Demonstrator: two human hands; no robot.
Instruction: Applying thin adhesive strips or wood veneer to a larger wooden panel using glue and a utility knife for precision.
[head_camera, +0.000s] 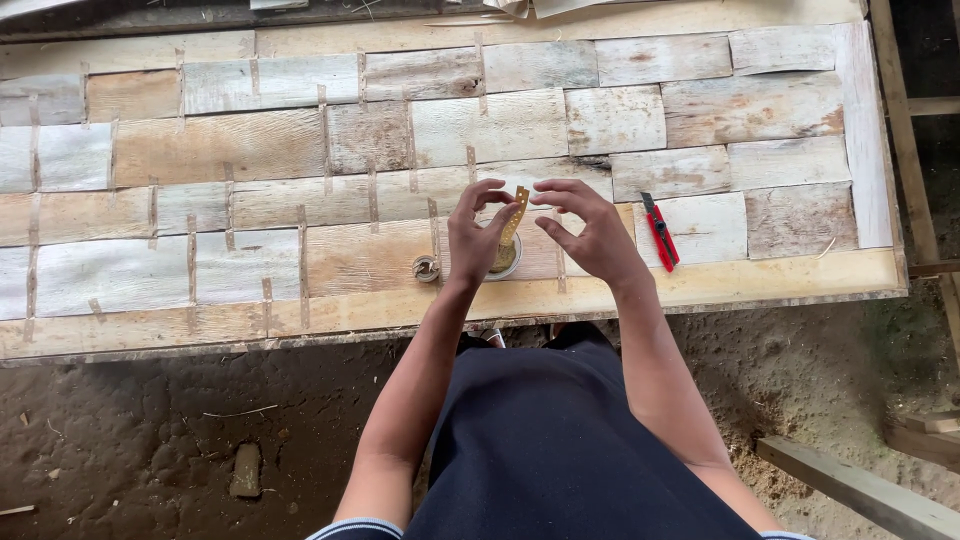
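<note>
Left hand: my left hand (478, 232) pinches the tape strip (514, 214) between thumb and fingertips, fingers curled.
Right hand: my right hand (590, 228) hovers just beside the strip's upper end, fingers half-curled; I cannot tell whether it touches the strip.
Strip location: upright, rising from the tape roll (503, 262) under my hands.
Nearby: a small ring (426, 268) left of the roll; a red utility knife (659, 231) to the right, apart.
Surface: patchwork veneer panel (250, 150).
Obstruction: my hands cover most of the roll.
</note>
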